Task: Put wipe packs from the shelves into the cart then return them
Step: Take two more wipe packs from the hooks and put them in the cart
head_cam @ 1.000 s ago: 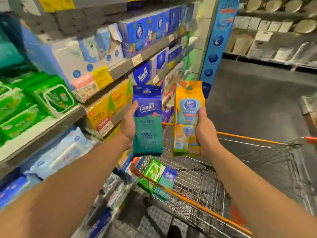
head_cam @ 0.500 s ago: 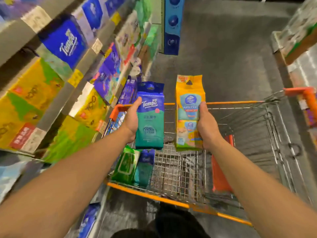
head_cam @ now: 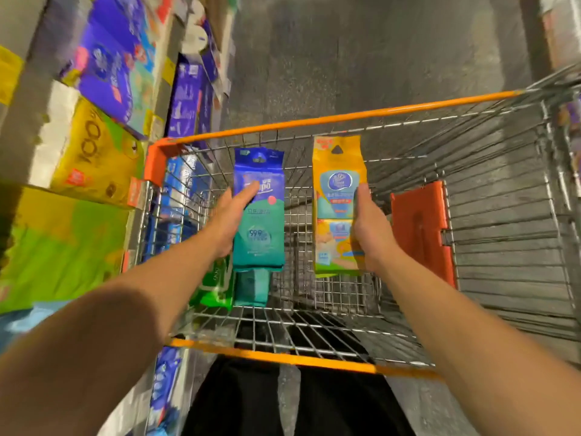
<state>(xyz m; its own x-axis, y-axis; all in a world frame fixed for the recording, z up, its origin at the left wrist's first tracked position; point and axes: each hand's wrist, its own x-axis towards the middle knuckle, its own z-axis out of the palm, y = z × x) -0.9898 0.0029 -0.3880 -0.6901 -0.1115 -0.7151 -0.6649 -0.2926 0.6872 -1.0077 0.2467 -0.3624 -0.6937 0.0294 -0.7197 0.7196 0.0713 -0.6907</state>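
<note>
Shop aisle, cart [head_cam: 314, 121] mid-frame: blue pack [head_cam: 259, 215] and yellow pack [head_cam: 338, 206] clamped by fingers; loading step, release needed next.

In the orange-rimmed wire cart [head_cam: 330, 119], a green wipe pack [head_cam: 217, 286] and a teal wipe pack [head_cam: 253, 286] lay side by side at seven o'clock; the stocked shelves [head_cam: 94, 121] stood at nine o'clock

A grey speckled floor [head_cam: 361, 55] runs ahead down the aisle. On the left stand yellow boxes [head_cam: 91, 158] and purple-blue tissue packs [head_cam: 113, 67], with green packaging [head_cam: 63, 247] lower down, all blurred. Black trousers [head_cam: 283, 401] show at the bottom edge.
</note>
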